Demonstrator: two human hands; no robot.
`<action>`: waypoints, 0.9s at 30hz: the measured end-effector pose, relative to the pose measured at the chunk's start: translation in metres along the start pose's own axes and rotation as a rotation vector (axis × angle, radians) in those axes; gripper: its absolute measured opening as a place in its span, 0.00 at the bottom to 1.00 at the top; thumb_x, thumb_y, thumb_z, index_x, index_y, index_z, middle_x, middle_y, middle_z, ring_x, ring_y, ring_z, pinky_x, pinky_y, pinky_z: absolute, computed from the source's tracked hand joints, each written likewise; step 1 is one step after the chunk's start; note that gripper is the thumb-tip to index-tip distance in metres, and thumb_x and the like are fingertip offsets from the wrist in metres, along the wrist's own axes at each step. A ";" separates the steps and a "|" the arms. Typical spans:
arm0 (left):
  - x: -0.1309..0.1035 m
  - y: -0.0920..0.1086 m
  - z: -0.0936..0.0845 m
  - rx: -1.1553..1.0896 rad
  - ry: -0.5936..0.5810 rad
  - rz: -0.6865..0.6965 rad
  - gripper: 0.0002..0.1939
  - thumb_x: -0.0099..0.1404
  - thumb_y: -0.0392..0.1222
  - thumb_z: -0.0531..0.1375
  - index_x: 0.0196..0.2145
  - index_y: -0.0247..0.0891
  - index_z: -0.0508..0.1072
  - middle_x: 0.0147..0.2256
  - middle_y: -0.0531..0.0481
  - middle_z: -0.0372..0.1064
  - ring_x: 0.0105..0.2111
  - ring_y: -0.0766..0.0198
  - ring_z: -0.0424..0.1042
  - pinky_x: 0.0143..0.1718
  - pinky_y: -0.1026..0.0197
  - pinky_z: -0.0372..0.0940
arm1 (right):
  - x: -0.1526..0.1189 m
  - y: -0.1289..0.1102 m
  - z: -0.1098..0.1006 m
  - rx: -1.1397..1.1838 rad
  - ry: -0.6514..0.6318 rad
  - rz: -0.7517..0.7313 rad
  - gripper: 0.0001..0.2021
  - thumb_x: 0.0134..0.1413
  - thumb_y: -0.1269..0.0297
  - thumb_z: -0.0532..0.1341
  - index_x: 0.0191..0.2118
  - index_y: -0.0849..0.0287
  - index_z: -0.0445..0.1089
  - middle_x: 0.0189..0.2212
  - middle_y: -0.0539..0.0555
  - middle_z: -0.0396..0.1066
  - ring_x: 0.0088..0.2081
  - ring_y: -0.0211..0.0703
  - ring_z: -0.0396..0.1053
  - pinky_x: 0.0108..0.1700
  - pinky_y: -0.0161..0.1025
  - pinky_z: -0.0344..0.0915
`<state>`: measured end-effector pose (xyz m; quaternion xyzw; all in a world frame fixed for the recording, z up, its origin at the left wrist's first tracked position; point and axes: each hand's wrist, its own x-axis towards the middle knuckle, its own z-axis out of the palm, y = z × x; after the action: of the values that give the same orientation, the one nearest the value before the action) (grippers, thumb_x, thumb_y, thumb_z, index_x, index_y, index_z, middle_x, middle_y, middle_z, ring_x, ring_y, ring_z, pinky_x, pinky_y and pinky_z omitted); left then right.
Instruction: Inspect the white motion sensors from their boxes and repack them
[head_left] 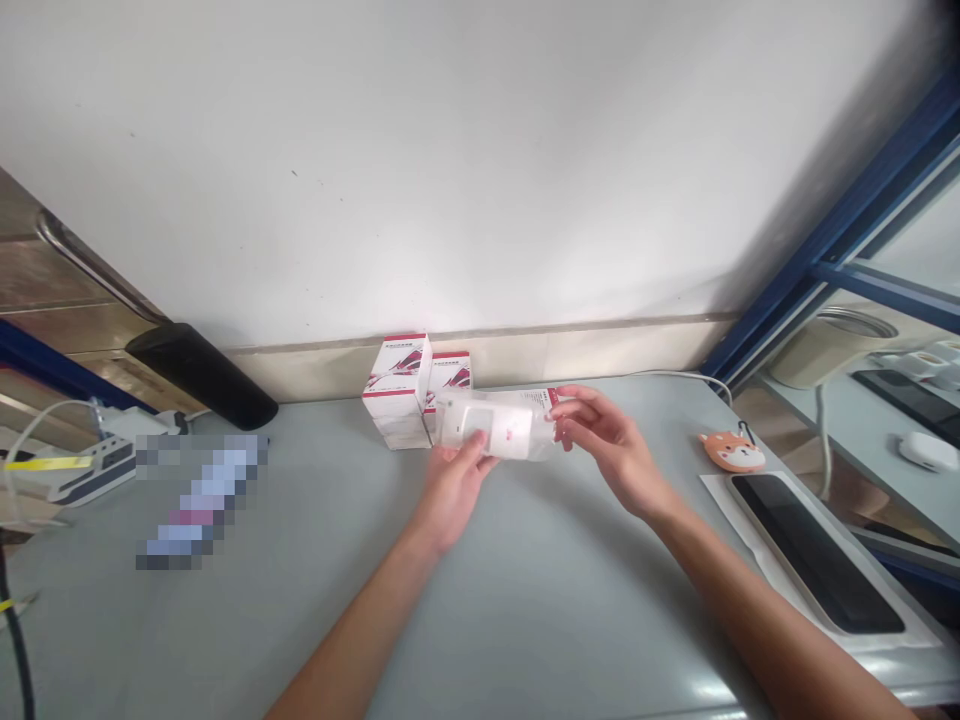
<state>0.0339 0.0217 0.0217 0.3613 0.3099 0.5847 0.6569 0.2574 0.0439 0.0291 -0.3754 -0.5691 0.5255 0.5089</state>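
A white plastic device (454, 425), probably a motion sensor, lies inside a clear plastic bag (541, 440). My left hand (459, 490) is closed on its near side, thumb on top and fingers underneath. At the bag's right end, my right hand (600, 440) has its fingertips pinched at the edge of the clear plastic. Just behind the bag stands a white and red printed box (397, 390), and a second such box (451, 372) is beside it. Part of a white and red printed item (553, 394) shows behind the bag, mostly hidden.
On the right of the grey table (525, 610) are an orange animal-face case (733, 450) and a dark-screened phone-like slab (814, 550) on white paper. A black long object (202, 375) leans at left, near a white power strip (105, 465). A wall closes the back.
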 end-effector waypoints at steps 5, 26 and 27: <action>0.001 -0.002 -0.004 -0.110 -0.030 -0.076 0.25 0.73 0.46 0.65 0.65 0.47 0.70 0.64 0.45 0.71 0.68 0.48 0.65 0.69 0.42 0.61 | -0.001 0.012 0.010 0.013 -0.142 0.103 0.16 0.65 0.51 0.66 0.53 0.50 0.71 0.44 0.54 0.74 0.39 0.44 0.70 0.43 0.44 0.68; -0.005 -0.008 0.005 -0.055 0.022 -0.067 0.28 0.69 0.42 0.69 0.65 0.46 0.70 0.59 0.44 0.75 0.64 0.50 0.70 0.66 0.44 0.65 | 0.001 0.010 0.015 0.266 0.031 0.180 0.23 0.64 0.40 0.61 0.58 0.45 0.69 0.45 0.53 0.73 0.37 0.45 0.70 0.37 0.42 0.70; -0.005 -0.008 0.007 -0.033 0.041 -0.056 0.30 0.68 0.42 0.70 0.65 0.47 0.68 0.60 0.44 0.74 0.63 0.50 0.71 0.64 0.44 0.66 | 0.000 0.008 0.015 0.266 -0.033 0.181 0.26 0.63 0.38 0.62 0.61 0.43 0.67 0.48 0.54 0.73 0.39 0.46 0.71 0.38 0.43 0.71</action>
<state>0.0436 0.0151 0.0184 0.3297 0.3236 0.5784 0.6723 0.2419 0.0422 0.0219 -0.3456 -0.4665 0.6462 0.4953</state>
